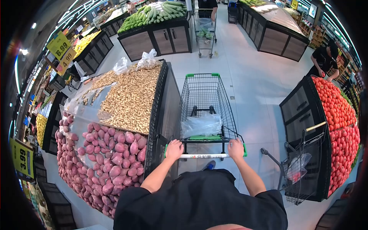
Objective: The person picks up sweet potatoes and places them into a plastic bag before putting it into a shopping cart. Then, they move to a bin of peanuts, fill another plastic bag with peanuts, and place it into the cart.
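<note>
My left hand (174, 150) is wrapped round the left end of the cart handle (203, 156), and my right hand (236, 149) closes on its right end. In front of me stands the wire shopping cart (205, 96) with green corners. A clear plastic bag (201, 125) lies in the part of the cart nearest the handle. Close by on the left, a stand holds purple sweet potatoes (111, 168) and, farther off, peanuts (132, 97). Clear bags (147, 59) rest at the peanuts' far edge.
Another cart (205, 32) with a person behind it faces me ahead. At right, a person (326, 57) reaches over a tomato stand (335, 103), with a cart (303, 168) beside it. A stand of green vegetables (157, 15) is at the far left, and a stand (272, 27) far right.
</note>
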`<act>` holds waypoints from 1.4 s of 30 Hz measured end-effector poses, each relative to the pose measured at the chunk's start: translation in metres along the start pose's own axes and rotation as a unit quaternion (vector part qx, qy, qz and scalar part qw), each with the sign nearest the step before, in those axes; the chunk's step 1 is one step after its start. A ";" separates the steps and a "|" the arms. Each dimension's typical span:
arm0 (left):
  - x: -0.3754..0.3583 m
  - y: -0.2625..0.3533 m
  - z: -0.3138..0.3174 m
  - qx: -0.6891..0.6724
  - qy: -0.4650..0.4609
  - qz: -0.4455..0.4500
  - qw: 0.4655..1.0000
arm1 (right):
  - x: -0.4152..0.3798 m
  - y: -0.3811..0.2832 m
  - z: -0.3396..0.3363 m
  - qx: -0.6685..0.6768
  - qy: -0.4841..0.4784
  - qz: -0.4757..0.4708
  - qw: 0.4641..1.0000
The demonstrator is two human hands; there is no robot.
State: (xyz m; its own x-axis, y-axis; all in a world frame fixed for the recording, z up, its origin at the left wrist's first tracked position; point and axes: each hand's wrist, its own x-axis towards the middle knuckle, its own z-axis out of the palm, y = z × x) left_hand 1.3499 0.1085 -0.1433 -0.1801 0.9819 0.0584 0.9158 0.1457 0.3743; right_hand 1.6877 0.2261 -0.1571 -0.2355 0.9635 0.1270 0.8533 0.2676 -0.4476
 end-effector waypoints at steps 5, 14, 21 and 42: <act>0.023 -0.010 0.003 -0.002 0.018 -0.001 1.000 | 0.025 -0.009 -0.001 0.012 -0.002 0.014 1.000; 0.049 -0.017 0.000 0.013 0.039 0.004 0.999 | 0.051 -0.011 0.007 0.013 0.009 -0.002 1.000; 0.059 -0.014 -0.010 0.018 -0.013 -0.009 1.000 | 0.060 -0.011 0.008 -0.003 -0.013 -0.003 1.000; 0.078 -0.011 -0.014 0.022 -0.020 -0.028 0.999 | 0.082 -0.015 0.005 0.008 -0.003 0.003 1.000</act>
State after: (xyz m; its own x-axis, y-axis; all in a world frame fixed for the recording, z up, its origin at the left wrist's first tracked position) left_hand 1.3210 0.1819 -0.1301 -0.2174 0.9761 0.0008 0.9200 0.2047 0.3341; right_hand 1.6534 0.3009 -0.1446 -0.2334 0.9650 0.1197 0.8471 0.2622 -0.4623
